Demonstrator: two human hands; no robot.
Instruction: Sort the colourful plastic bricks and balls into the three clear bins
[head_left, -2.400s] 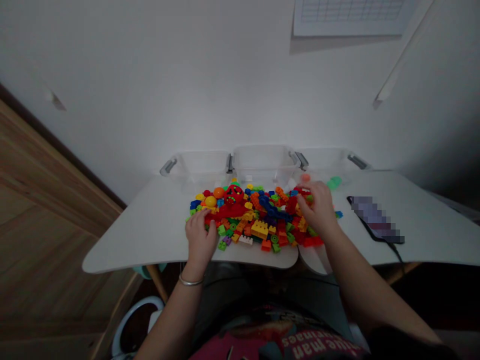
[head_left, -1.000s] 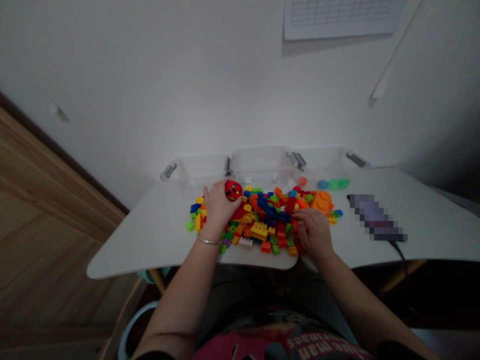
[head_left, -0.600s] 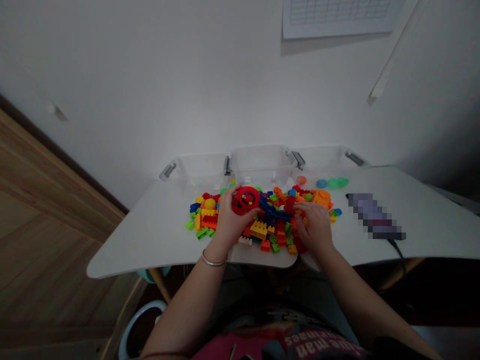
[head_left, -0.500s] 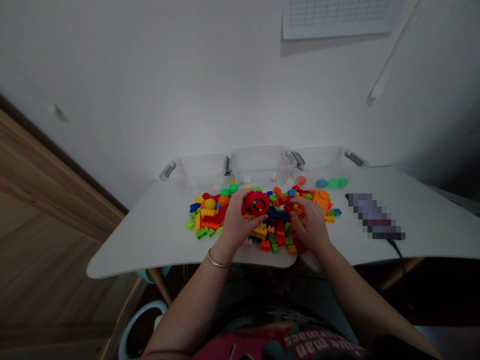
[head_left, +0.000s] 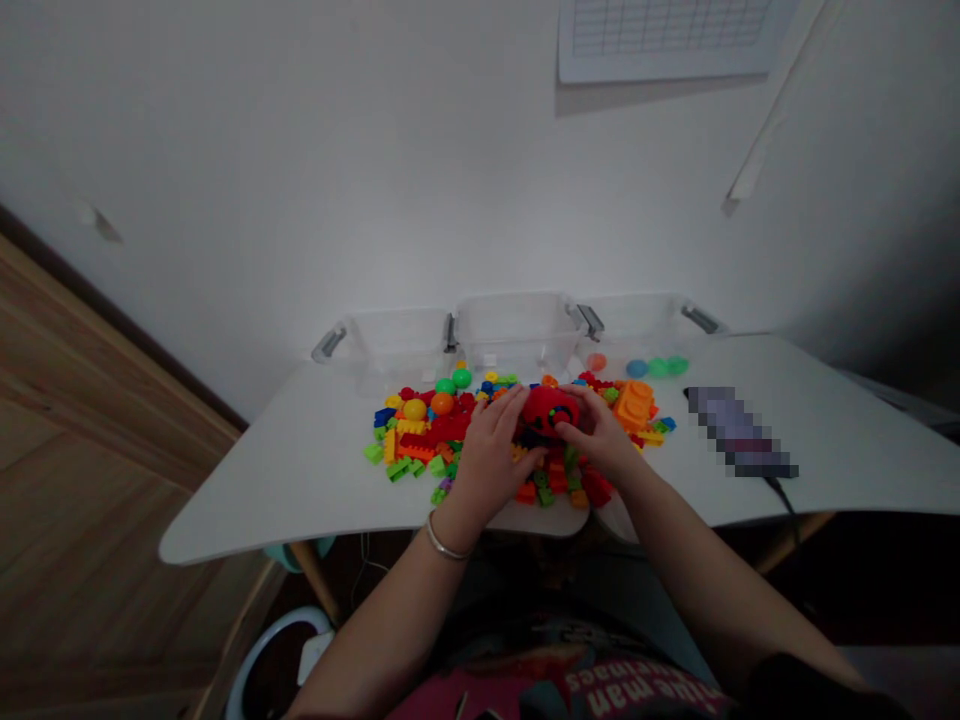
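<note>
A red rounded toy piece (head_left: 550, 408) with a black ring and small coloured dots is gripped by my right hand (head_left: 606, 438), thumb on its front and fingers behind. My left hand (head_left: 491, 455) is at its left side, fingers stretched and thumb apart; whether the fingertips touch the red piece I cannot tell. Below both hands spreads a pile of toy building bricks (head_left: 411, 443) in several colours. Dark blue shows just under the red piece, mostly hidden. An orange bumpy block (head_left: 634, 405) lies right of my right hand.
Three clear plastic bins (head_left: 517, 315) with grey latches stand against the wall. Coloured balls (head_left: 658, 368) show at the right bin, and more balls (head_left: 414, 409) lie on the pile's left. A pixelated phone-like device (head_left: 739, 430) with a cable rests on the white table (head_left: 277, 480).
The red rounded piece has passed from my left hand to my right and turned, shifting right. My left hand has loosened its fingers; the dark blue piece is now mostly covered.
</note>
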